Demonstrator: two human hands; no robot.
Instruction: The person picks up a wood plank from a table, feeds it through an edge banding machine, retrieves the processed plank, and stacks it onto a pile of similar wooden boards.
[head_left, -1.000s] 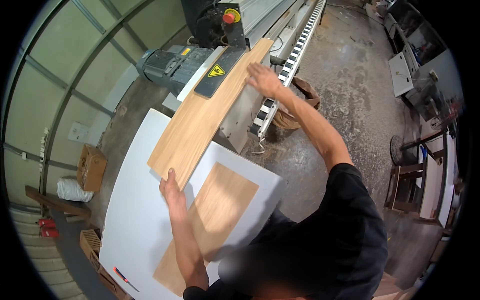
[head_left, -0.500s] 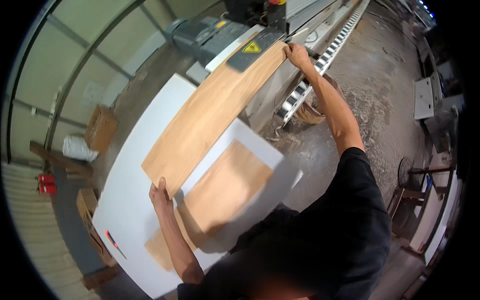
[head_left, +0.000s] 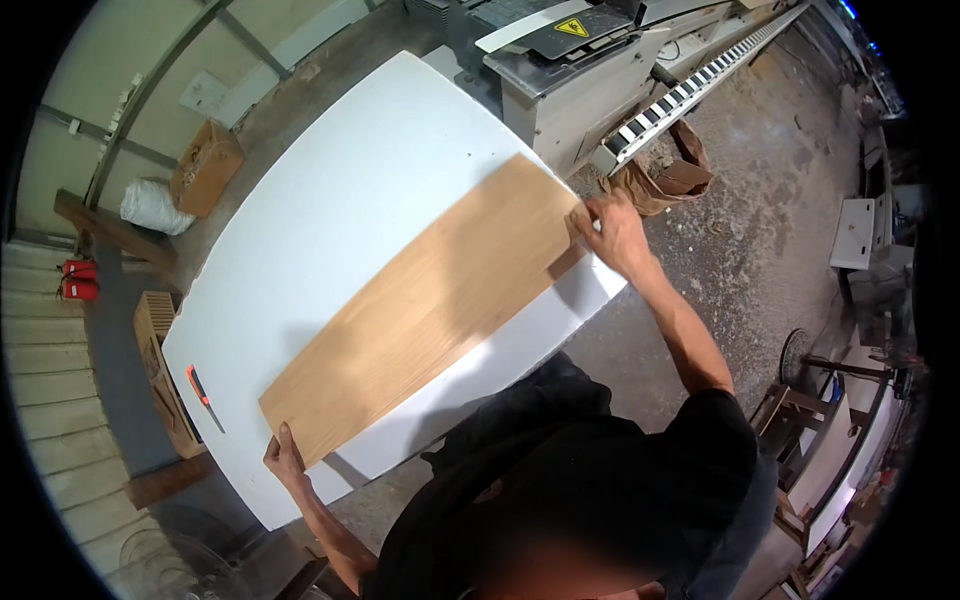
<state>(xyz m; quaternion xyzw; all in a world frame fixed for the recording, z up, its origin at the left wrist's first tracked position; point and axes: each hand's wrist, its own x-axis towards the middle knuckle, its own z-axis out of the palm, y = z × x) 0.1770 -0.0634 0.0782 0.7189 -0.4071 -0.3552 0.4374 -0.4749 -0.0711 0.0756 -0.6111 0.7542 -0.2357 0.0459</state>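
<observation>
A long wood-grain board (head_left: 430,310) lies slantwise between my hands, above or on a white tabletop (head_left: 360,180). My left hand (head_left: 287,455) is closed on its near left corner, thumb on top. At the far right end my right hand (head_left: 612,232) grips the other corner. The edge of another wood-grain piece (head_left: 570,263) shows beneath the board beside my right hand; the rest of that piece is hidden. A slim orange-and-black cutter knife (head_left: 200,388) rests on the tabletop left of the board.
Beyond the table stands a machine (head_left: 560,85) with a yellow warning label and a black-and-white slatted track (head_left: 690,95). An open brown bag (head_left: 680,180) sits under the track's end. At left are a cardboard box (head_left: 207,165), a white sack (head_left: 155,208) and red fire extinguishers (head_left: 78,280).
The board has moved away from the machine, toward me, and now covers most of the wood-grain pieces on the table. Both hands still hold its ends.
</observation>
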